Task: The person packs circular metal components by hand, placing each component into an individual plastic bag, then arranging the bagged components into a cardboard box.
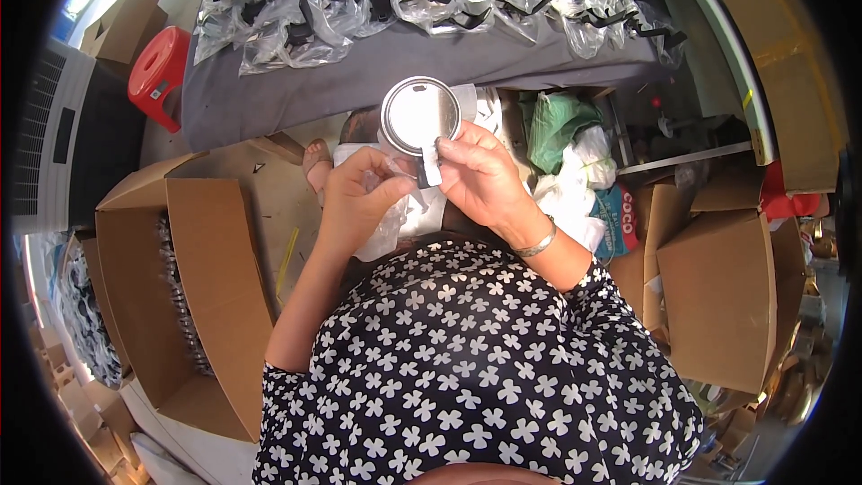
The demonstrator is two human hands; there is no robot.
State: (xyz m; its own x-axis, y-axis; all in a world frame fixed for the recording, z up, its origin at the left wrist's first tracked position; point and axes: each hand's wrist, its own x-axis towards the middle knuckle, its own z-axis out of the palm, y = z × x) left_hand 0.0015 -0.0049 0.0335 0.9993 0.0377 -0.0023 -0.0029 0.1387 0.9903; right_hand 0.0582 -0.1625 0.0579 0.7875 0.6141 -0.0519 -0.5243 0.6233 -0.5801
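Note:
In front of my chest is a round travel mug [417,114], seen from above. It has a shiny pale top with a dark ring round the rim, a small dark slot and a black handle. My right hand [485,171] grips it at the handle side, the thumb on a pale strip [431,164] over the handle. My left hand [361,196] is closed just left of the handle, thumb against the fingers. Clear plastic [384,232] hangs beneath it. What the left fingertips pinch is too small to make out.
A grey-covered table [269,103] ahead bears many plastic-wrapped items with black handles [382,0]. An open cardboard box [211,287] stands at left, another [718,296] at right. A red stool [160,72] is far left. Green and white bags [557,130] lie under the table.

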